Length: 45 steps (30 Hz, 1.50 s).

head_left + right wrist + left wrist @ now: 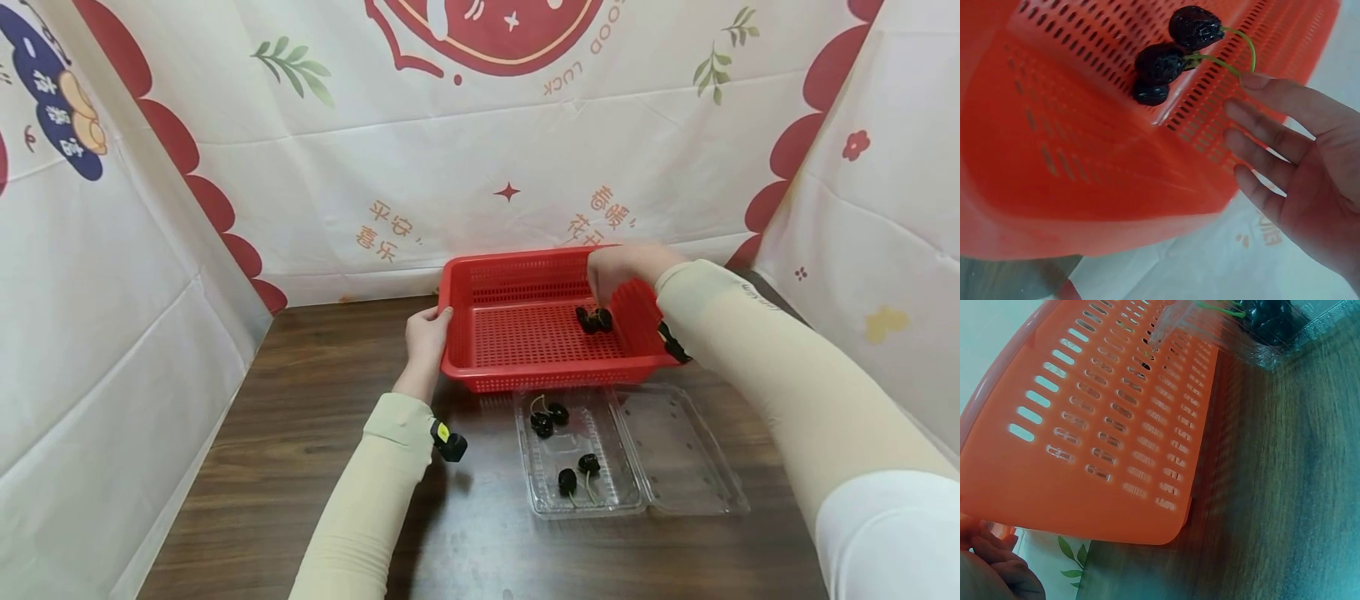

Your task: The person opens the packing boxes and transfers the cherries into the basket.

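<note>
A red perforated plastic basket [555, 364] stands on the table, its left end rim gripped by my left hand [427, 337]. In the left wrist view, fingers [1007, 562] are curled at the basket's edge. Inside the basket's right part, my right hand [611, 271] pinches the green stems of dark cherries [604, 319]. The right wrist view shows the thumb on the stems, other fingers spread, and the cherries [1194, 28] near the basket floor. In front, a clear plastic clamshell box [551, 450] holds several dark cherries [542, 425] with stems.
The clamshell's transparent lid [682, 450] lies folded out to the right on the brown wooden table [300, 467]. White printed cloth [315, 208] hangs behind and at both sides, close behind the basket. A small black wrist camera [450, 444] is strapped to the left sleeve.
</note>
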### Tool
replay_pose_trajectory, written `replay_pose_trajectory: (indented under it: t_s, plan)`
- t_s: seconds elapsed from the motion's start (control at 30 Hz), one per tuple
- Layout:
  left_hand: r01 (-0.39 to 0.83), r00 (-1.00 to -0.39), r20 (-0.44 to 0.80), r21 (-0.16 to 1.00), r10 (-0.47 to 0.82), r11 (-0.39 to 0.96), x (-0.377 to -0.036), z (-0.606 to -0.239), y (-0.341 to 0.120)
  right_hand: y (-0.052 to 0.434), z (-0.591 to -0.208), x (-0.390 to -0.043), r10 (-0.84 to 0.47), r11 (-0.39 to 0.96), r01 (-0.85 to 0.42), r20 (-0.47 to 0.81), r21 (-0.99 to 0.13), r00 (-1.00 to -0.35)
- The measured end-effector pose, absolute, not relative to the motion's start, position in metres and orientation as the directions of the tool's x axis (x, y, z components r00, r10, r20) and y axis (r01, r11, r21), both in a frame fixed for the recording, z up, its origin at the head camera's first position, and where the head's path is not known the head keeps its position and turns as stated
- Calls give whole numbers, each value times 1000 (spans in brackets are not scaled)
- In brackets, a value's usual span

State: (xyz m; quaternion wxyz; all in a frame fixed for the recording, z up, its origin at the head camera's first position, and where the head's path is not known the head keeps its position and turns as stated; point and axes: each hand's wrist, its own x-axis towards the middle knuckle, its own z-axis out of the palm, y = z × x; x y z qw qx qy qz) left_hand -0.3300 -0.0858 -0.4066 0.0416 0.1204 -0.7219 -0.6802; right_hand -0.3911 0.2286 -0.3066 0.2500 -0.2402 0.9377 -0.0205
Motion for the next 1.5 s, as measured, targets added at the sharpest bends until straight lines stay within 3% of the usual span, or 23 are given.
replay_pose_trajectory:
  t_s: [0.43, 0.77, 1.0, 1.5]
  plan:
    - [-119, -969, -107, 992, -223, 37, -327, -404, -83, 228, -319, -392, -413, 890, -454, -513, -51, -753]
    - [-122, -966, -110, 992, -233, 38, -328, -406, -83, 229, -314, -386, -386, 914, -395, -501, -94, -774]
    - [-105, -965, -90, 993, -246, 48, -330, -408, -83, 228, -309, -384, -448, 882, -463, -451, -84, -772]
    - [-112, -963, -97, 993, -250, 45, -331, -408, -85, 221, -294, -369, -501, 862, -487, -368, -139, -783]
